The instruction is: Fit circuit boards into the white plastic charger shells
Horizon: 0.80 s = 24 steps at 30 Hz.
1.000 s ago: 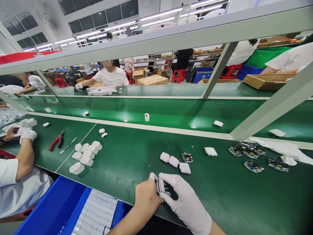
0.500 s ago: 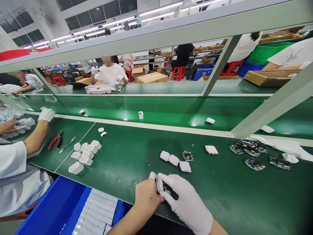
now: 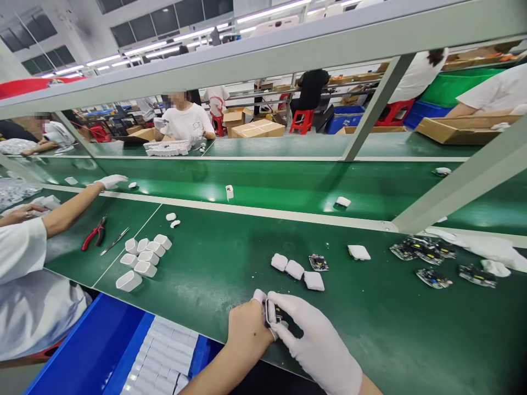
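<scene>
My bare left hand (image 3: 247,332) and my white-gloved right hand (image 3: 313,340) meet at the near edge of the green table (image 3: 230,263). Both are closed on a small white charger shell with a dark circuit board in it (image 3: 272,314). Just beyond my hands lie three white shell pieces (image 3: 296,270) and a loose circuit board (image 3: 318,263). Another white piece (image 3: 359,252) lies further right.
Several open white shells (image 3: 144,258) sit at the left, with red pliers (image 3: 94,233) and tweezers (image 3: 115,242) beyond. A blue bin (image 3: 102,351) holds rows of white parts (image 3: 162,362). Several circuit boards (image 3: 428,258) lie at right. A co-worker's gloved hand (image 3: 110,181) reaches onto the conveyor belt (image 3: 267,186).
The co-worker on the left has stretched the gloved hand out to the belt. White parts on the belt have drifted left. My hands have stayed together on the shell.
</scene>
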Motion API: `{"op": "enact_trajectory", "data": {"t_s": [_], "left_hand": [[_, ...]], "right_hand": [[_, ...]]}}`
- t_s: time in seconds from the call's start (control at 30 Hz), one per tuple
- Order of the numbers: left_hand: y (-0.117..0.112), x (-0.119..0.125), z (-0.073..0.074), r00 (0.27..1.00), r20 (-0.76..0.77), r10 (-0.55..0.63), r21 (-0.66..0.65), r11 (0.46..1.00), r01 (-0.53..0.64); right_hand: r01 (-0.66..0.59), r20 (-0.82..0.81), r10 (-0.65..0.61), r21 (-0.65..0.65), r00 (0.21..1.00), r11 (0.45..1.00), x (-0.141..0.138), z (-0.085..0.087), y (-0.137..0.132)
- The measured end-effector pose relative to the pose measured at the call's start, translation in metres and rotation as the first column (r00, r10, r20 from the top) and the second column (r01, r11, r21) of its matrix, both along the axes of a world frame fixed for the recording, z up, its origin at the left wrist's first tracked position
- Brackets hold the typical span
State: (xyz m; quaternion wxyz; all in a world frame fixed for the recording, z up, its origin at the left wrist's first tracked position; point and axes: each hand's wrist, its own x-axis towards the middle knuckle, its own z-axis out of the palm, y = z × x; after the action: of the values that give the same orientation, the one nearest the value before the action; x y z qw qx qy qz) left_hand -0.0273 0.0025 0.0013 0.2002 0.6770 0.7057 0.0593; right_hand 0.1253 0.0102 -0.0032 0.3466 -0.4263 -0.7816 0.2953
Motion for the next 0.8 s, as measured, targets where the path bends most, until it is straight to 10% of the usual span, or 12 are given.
{"op": "enact_trajectory", "data": {"t_s": [0.37, 0.5, 0.63, 0.8], "left_hand": [[-0.006, -0.003, -0.008, 0.999, -0.005, -0.05, 0.221, 0.974, 0.05], [-0.014, -0.004, -0.019, 0.992, -0.006, -0.129, 0.579, 0.808, 0.109], [-0.018, -0.003, -0.026, 0.977, -0.012, -0.212, 0.765, 0.627, 0.146], [-0.014, -0.003, -0.017, 0.981, 0.089, -0.175, 0.586, 0.805, 0.09]], "right_hand": [[-0.085, -0.219, 0.0, -0.377, 0.976, 0.922, -0.003, 0.007, 0.001], [-0.194, -0.414, -0.097, -0.604, 0.905, 0.773, -0.007, 0.006, -0.002], [-0.137, -0.388, -0.127, -0.584, 0.913, 0.8, -0.014, 0.002, -0.007], [0.051, -0.212, -0.126, -0.327, 0.969, 0.944, -0.008, -0.01, -0.01]]}}
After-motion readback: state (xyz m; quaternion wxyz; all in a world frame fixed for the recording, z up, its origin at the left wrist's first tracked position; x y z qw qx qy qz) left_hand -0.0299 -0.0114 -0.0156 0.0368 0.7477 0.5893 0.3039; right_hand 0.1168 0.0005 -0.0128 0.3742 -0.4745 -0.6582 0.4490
